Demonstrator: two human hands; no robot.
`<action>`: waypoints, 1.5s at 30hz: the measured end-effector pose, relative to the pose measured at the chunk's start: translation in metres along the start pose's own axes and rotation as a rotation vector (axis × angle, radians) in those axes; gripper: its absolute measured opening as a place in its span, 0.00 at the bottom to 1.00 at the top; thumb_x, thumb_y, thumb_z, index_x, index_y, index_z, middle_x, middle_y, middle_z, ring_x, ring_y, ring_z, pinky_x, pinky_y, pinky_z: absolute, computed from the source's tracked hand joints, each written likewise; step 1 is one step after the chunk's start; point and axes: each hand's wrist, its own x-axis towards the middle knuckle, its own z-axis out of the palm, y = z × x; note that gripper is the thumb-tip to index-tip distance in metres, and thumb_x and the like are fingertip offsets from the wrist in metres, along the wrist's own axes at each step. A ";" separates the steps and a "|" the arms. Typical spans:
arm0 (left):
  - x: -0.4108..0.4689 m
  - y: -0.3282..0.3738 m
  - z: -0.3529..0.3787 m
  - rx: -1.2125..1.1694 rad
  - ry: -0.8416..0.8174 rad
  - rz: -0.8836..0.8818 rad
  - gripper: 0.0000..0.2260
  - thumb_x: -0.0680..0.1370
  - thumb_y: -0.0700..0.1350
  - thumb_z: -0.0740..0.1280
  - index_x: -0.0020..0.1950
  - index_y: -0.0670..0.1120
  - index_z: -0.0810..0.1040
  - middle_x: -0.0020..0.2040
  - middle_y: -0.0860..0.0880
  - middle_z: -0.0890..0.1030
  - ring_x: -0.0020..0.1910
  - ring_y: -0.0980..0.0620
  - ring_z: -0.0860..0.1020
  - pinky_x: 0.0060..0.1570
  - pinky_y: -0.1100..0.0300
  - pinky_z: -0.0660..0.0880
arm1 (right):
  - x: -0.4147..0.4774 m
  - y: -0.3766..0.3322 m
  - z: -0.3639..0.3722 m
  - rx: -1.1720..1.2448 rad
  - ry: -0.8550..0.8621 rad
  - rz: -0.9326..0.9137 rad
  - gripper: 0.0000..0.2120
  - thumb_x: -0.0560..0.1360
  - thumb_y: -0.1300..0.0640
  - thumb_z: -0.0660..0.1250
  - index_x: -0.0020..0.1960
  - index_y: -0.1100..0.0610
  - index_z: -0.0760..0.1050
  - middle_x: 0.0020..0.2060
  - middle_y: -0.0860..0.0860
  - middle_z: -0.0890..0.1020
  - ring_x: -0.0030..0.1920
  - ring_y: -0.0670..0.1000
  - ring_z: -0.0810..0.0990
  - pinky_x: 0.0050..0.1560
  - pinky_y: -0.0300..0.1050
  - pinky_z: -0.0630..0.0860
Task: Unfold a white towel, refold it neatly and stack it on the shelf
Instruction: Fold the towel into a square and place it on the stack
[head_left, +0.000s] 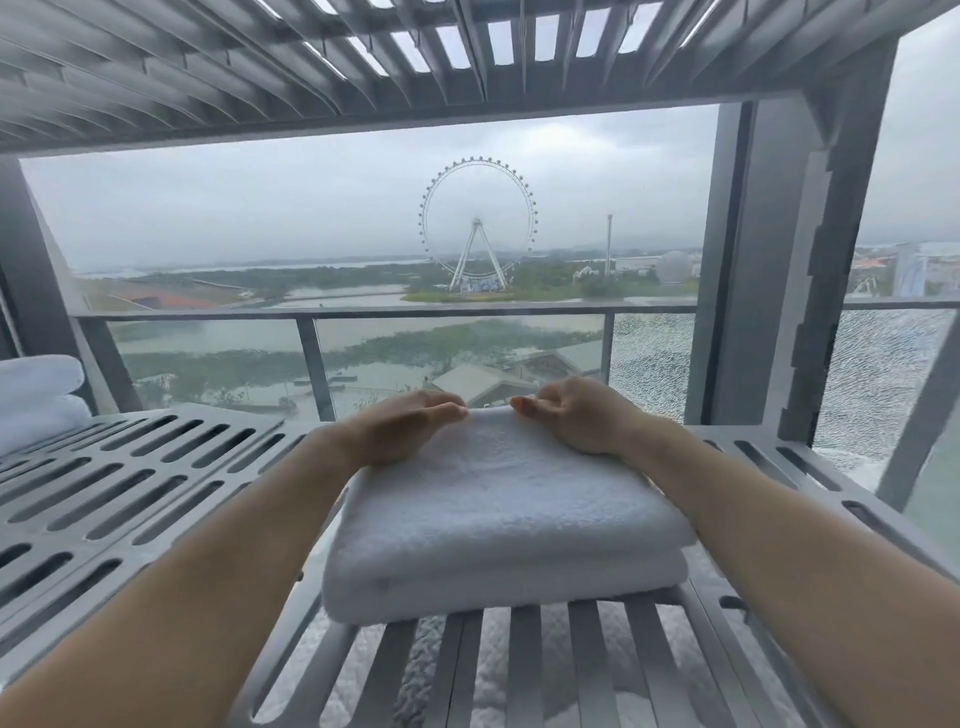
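Note:
A folded white towel (498, 514) lies on the grey slatted shelf (130, 483), in thick layers with the folded edge toward me. My left hand (400, 431) rests on the towel's far left corner, fingers together and curved over the far edge. At the far right corner, my right hand (576, 415) has its fingers curled and pinching the towel's far edge. Both forearms reach in over the shelf on either side of the towel.
More folded white towels (36, 400) are stacked at the shelf's far left. A slatted upper shelf (363, 57) hangs close overhead. A thick grey post (779, 260) stands at the right. Beyond is a glass balcony rail (363, 314). Another white textile shows under the slats.

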 end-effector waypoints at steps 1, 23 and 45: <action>0.000 0.001 0.001 -0.016 0.009 0.006 0.15 0.74 0.56 0.53 0.38 0.48 0.72 0.40 0.48 0.75 0.42 0.49 0.73 0.48 0.50 0.67 | -0.001 0.001 0.000 0.021 -0.015 0.018 0.25 0.75 0.35 0.53 0.30 0.52 0.67 0.29 0.49 0.73 0.31 0.48 0.71 0.32 0.43 0.64; 0.002 -0.004 0.009 0.088 0.029 -0.164 0.25 0.78 0.63 0.49 0.62 0.50 0.76 0.63 0.46 0.77 0.60 0.48 0.74 0.63 0.52 0.67 | -0.004 -0.003 -0.008 -0.089 -0.012 0.286 0.24 0.75 0.40 0.57 0.27 0.53 0.62 0.28 0.49 0.69 0.29 0.48 0.69 0.28 0.41 0.61; 0.011 -0.009 0.005 -0.099 -0.013 -0.274 0.21 0.68 0.68 0.60 0.39 0.53 0.82 0.42 0.52 0.81 0.41 0.54 0.79 0.47 0.57 0.74 | -0.005 0.002 -0.006 0.168 0.060 0.245 0.22 0.72 0.40 0.64 0.30 0.55 0.77 0.27 0.48 0.78 0.31 0.48 0.76 0.30 0.39 0.68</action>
